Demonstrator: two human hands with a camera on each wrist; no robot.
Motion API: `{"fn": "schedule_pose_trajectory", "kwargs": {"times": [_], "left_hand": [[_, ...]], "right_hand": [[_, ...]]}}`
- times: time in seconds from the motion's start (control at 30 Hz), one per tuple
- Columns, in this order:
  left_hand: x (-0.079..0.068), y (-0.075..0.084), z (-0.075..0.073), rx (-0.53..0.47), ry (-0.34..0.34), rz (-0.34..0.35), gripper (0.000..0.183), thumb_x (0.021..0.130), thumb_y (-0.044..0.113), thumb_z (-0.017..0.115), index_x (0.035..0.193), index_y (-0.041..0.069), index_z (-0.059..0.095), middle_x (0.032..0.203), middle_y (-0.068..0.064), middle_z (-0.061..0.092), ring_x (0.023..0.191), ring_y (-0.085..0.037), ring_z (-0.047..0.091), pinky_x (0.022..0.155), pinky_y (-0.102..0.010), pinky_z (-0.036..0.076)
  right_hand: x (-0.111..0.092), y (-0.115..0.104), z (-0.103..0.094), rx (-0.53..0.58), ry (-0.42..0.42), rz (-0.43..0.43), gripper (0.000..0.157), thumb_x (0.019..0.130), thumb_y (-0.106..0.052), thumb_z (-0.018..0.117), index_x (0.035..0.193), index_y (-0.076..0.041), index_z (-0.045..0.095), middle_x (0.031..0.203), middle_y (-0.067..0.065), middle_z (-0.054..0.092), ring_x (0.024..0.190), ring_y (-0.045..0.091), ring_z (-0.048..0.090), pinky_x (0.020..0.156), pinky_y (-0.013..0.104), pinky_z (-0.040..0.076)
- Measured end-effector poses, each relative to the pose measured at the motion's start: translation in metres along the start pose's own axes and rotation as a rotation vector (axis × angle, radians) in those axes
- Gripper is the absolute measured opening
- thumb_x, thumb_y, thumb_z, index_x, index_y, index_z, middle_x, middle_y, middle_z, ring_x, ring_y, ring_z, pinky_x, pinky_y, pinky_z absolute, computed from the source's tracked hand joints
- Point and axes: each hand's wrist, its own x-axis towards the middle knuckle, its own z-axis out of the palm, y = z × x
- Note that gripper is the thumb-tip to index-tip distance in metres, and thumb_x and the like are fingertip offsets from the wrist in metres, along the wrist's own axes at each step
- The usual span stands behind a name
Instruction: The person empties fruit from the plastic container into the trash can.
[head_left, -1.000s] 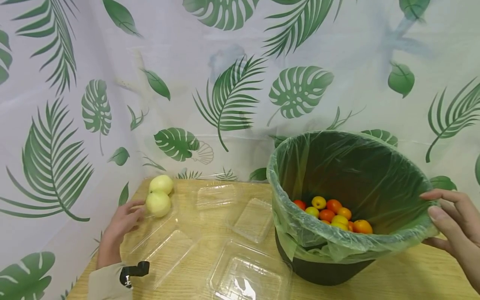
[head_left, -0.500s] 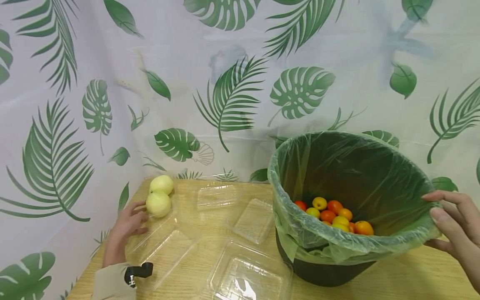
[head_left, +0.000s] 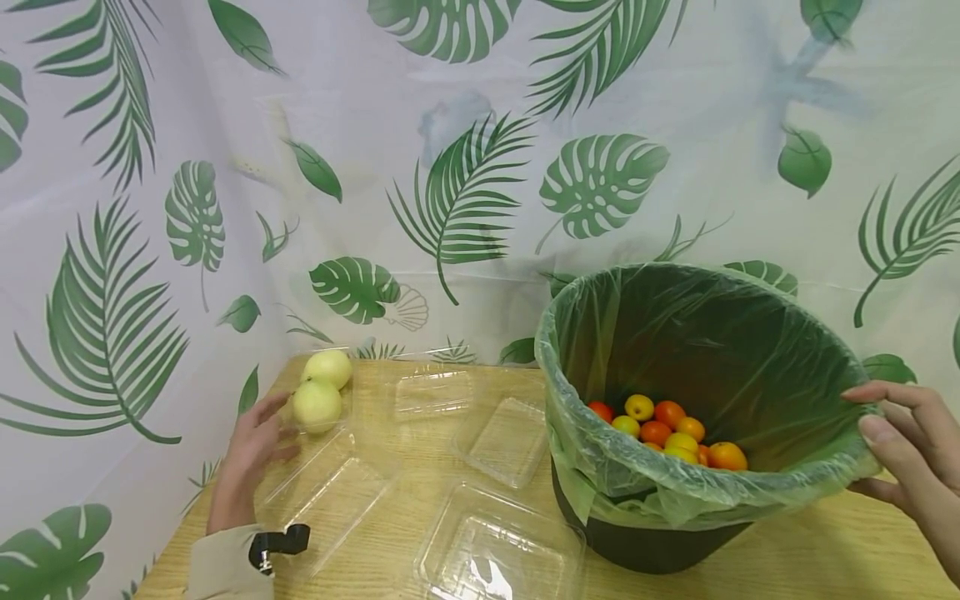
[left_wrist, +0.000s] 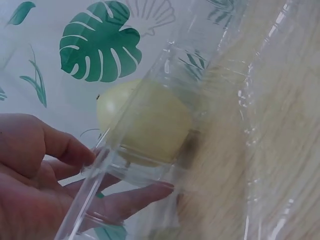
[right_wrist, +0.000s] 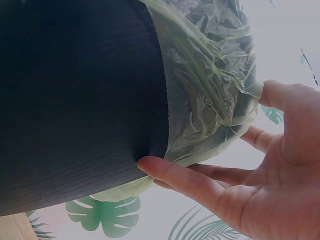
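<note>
My left hand (head_left: pixel 255 442) is at the left side of a clear plastic clamshell box (left_wrist: pixel 167 65), pinching its edge. In the left wrist view, one fingertip meets the rim and another finger shows through the plastic, beneath a pale yellow-green round fruit (left_wrist: pixel 145 122). The head view has two such fruits (head_left: pixel 317 406) in the box, one behind the other. My right hand (head_left: pixel 911 442) grips the right rim of a dark bin (head_left: pixel 660 546) lined with a translucent green bag (head_left: pixel 757 487). The bin leans toward me. Several small red, orange and yellow fruits (head_left: pixel 654 432) lie inside it.
More clear plastic boxes stand opened on the wooden table (head_left: pixel 405 467): a small one (head_left: pixel 431 392) at the back, its neighbour (head_left: pixel 504 437), and a larger one (head_left: pixel 498 546) in front. Leaf-printed sheeting (head_left: pixel 450 100) hangs behind and to the left.
My left hand has shifted slightly right at the clamshell box. The box and the rear pale fruit have moved a little. My right hand stays on the bin rim.
</note>
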Motion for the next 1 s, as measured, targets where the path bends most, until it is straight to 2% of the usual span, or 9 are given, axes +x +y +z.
{"fn": "schedule_pose_trajectory", "kwargs": {"times": [0.07,0.23,0.33,0.4,0.5,0.6,0.8,0.9,1.0], "left_hand": [[0.001,0.0,-0.001,-0.019,-0.001,0.001,0.05,0.1,0.007,0.026,0.15,0.003,0.02,0.154,-0.019,0.016,0.118,-0.042,0.044,0.092,-0.05,0.047],[0.002,0.002,-0.003,-0.097,-0.018,0.019,0.051,0.099,0.006,0.03,0.15,0.007,0.024,0.155,-0.016,0.013,0.112,-0.035,0.045,0.093,-0.046,0.047],[0.002,0.002,-0.005,-0.146,-0.027,0.018,0.051,0.099,0.005,0.031,0.149,0.007,0.025,0.154,-0.018,0.011,0.104,-0.03,0.05,0.091,-0.043,0.049],[0.002,0.002,-0.006,-0.169,-0.03,0.009,0.05,0.099,0.005,0.032,0.149,0.008,0.025,0.154,-0.019,0.009,0.099,-0.026,0.053,0.091,-0.043,0.049],[0.002,0.0,-0.007,-0.156,-0.033,-0.016,0.05,0.099,0.004,0.03,0.149,0.007,0.025,0.154,-0.022,0.006,0.094,-0.023,0.056,0.09,-0.042,0.049],[0.002,-0.002,-0.007,-0.135,-0.047,-0.045,0.05,0.099,0.003,0.029,0.149,0.006,0.023,0.153,-0.025,0.005,0.097,-0.026,0.057,0.092,-0.042,0.049],[0.004,-0.006,-0.006,-0.155,-0.047,-0.083,0.049,0.101,0.009,0.035,0.149,0.012,0.025,0.144,-0.024,0.019,0.096,-0.026,0.056,0.091,-0.04,0.049],[0.005,-0.005,-0.005,-0.178,-0.044,-0.077,0.049,0.101,0.013,0.038,0.148,0.014,0.027,0.133,-0.021,0.026,0.091,-0.024,0.057,0.089,-0.039,0.05],[0.005,-0.003,-0.005,-0.205,-0.058,-0.068,0.05,0.101,0.012,0.039,0.149,0.014,0.025,0.134,-0.022,0.025,0.092,-0.023,0.058,0.091,-0.039,0.05]], "right_hand": [[0.0,-0.001,0.0,-0.002,0.001,0.0,0.043,0.101,-0.002,0.032,0.143,-0.011,0.029,0.141,0.0,0.024,0.116,0.009,0.028,0.053,0.022,0.045],[0.0,-0.002,0.0,0.009,-0.008,-0.001,0.044,0.101,-0.002,0.031,0.144,-0.014,0.029,0.148,0.001,0.019,0.128,0.007,0.021,0.053,0.022,0.045],[0.0,-0.001,0.0,0.009,-0.006,-0.004,0.044,0.101,-0.002,0.031,0.144,-0.013,0.029,0.145,0.001,0.021,0.126,0.009,0.023,0.053,0.021,0.045],[0.0,-0.001,0.0,0.002,-0.002,-0.002,0.044,0.101,-0.002,0.032,0.143,-0.013,0.029,0.137,0.0,0.029,0.118,0.01,0.027,0.053,0.021,0.045],[0.0,0.001,0.0,-0.002,-0.01,0.002,0.043,0.102,-0.003,0.032,0.144,-0.012,0.028,0.14,0.002,0.027,0.124,0.01,0.025,0.053,0.024,0.046],[0.0,0.003,0.001,-0.005,-0.014,0.004,0.043,0.102,-0.004,0.032,0.145,-0.01,0.027,0.145,0.002,0.023,0.128,0.01,0.023,0.053,0.026,0.046],[0.0,0.007,0.001,0.003,-0.007,-0.005,0.044,0.101,-0.003,0.033,0.144,-0.008,0.028,0.135,0.004,0.031,0.121,0.012,0.028,0.054,0.024,0.047],[-0.001,0.009,0.001,0.012,-0.013,-0.004,0.044,0.101,-0.003,0.033,0.145,-0.008,0.027,0.145,0.005,0.022,0.13,0.012,0.022,0.055,0.023,0.046],[0.0,0.009,0.001,0.01,-0.011,-0.006,0.044,0.101,-0.004,0.033,0.145,-0.008,0.027,0.146,0.005,0.021,0.13,0.012,0.022,0.054,0.022,0.046]]}}
